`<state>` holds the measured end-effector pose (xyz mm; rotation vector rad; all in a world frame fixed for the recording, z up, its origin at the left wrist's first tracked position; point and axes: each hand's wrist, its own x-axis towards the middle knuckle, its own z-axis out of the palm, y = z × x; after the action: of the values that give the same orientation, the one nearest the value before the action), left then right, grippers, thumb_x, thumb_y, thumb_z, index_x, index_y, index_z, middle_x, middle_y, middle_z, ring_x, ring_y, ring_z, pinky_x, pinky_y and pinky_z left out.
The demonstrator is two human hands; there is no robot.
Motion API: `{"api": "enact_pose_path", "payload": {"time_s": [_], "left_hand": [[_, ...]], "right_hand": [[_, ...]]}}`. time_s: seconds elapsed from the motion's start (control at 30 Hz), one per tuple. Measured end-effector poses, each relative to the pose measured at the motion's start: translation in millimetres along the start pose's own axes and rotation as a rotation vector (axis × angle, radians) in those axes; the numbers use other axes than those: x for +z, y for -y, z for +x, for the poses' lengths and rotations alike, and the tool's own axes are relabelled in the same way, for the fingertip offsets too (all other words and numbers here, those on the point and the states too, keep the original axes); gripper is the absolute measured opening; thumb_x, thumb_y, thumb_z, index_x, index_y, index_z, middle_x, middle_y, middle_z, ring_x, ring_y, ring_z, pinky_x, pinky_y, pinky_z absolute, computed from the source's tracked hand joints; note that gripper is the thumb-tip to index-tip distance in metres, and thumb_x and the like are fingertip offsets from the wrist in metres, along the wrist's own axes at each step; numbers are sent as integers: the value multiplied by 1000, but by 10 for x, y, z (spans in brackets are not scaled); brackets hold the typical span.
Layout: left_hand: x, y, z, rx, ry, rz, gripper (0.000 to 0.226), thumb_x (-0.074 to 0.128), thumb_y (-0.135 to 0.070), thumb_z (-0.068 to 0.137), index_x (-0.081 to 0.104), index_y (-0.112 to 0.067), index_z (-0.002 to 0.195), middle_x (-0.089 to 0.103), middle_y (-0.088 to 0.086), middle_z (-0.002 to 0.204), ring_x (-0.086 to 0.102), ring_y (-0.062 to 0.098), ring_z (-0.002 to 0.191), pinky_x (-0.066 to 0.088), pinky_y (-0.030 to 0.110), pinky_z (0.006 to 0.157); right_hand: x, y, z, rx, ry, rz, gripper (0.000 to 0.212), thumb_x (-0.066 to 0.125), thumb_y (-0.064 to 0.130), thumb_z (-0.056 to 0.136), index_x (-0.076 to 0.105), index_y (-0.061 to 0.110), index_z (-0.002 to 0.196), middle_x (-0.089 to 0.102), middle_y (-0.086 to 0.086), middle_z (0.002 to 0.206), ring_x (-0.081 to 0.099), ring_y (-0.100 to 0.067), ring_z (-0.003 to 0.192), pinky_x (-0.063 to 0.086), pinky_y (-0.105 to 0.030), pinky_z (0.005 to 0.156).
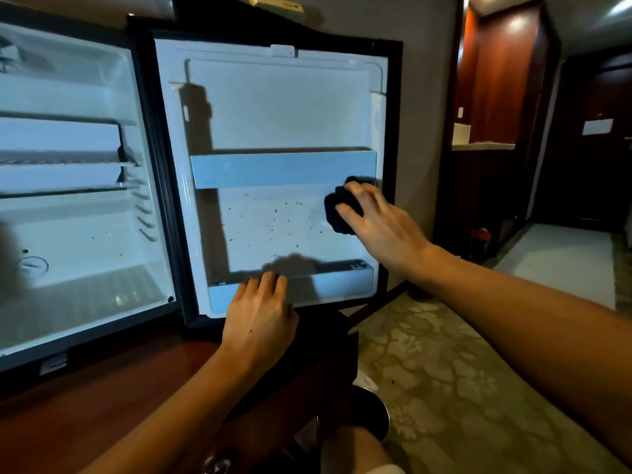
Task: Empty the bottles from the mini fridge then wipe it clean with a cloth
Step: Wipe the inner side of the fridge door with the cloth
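So the mini fridge (78, 186) on the left is wide open, no bottles visible on its shelves. The left hand (260, 316) has its fingers curled over the rim of the door's bottom shelf (335, 285), steadying the fridge door (273, 107). Dark specks (270, 213) dot the panel between the two door shelves. At that panel's right edge, the right hand (376, 220) grips a bunched dark cloth (337, 208) pressed to the liner. Risk as I see it: a dry bunched cloth smears those spots, or hard scrubbing swings the door.
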<state>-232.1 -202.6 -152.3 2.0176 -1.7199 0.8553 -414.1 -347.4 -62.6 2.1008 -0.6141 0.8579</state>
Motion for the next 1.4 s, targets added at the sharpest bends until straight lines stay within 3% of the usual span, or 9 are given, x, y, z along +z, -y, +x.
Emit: {"api": "enact_pose_path", "payload": {"time_s": [0.23,0.4,0.5,0.6,0.67,0.9,1.0,1.17,1.4], "left_hand": [[32,40,28,58,-50,27,30,68,-13,68,65,-2,96,62,16,85,58,36,70,49,40,66],[8,51,-20,69,-20,11,38,66,-14,68,64,0,103,62,17,90,58,36,75,50,44,74],[-5,63,-47,67,-13,-17,43,59,-16,69,63,0,108,62,17,95,57,36,79,50,45,79],[-7,91,-80,69,-19,-49,47,57,-16,69,62,1,112,62,17,99,56,36,83,49,44,83],[1,102,-94,68,-22,-65,47,57,-16,70,61,1,113,62,17,102,56,36,86,49,44,85],[-30,90,-61,40,-8,-111,46,57,-21,72,63,-2,114,64,15,102,58,34,88,49,43,88],[-29,93,-64,41,-10,-114,44,55,-22,73,62,-3,112,63,14,101,57,34,88,48,43,88],[-26,96,-56,40,-14,-125,42,57,-22,72,63,-3,108,63,14,99,57,33,86,49,43,85],[-70,114,-47,55,-8,-120,38,58,-22,72,64,-5,105,64,13,96,58,32,83,50,40,79]], "right_hand": [[170,-34,-8,-280,91,-119,35,65,0,74,68,11,106,57,-19,127,57,-38,107,58,-41,71],[173,-30,-74,-469,111,-183,32,48,10,91,57,15,121,54,-14,130,55,-36,110,50,-45,84],[137,56,-16,-393,37,-279,39,56,11,85,54,17,123,56,-15,126,54,-37,107,45,-45,84],[68,111,117,-165,0,-290,33,67,7,76,64,15,107,56,-17,126,55,-39,105,45,-45,79],[71,151,137,-143,-2,-265,28,69,5,75,67,12,102,56,-18,126,55,-40,106,46,-46,77],[206,-40,-115,-631,162,-136,13,72,11,78,73,17,89,61,-10,128,55,-34,119,48,-45,91],[153,-79,-6,-647,154,-207,10,67,12,81,72,17,88,61,-11,127,55,-36,115,49,-46,85],[77,31,103,-243,-43,-161,27,45,5,84,71,12,87,60,-15,126,58,-38,109,52,-41,70],[169,-5,-78,-613,140,-148,20,51,7,86,70,13,87,60,-12,126,58,-34,110,56,-39,62]]}}
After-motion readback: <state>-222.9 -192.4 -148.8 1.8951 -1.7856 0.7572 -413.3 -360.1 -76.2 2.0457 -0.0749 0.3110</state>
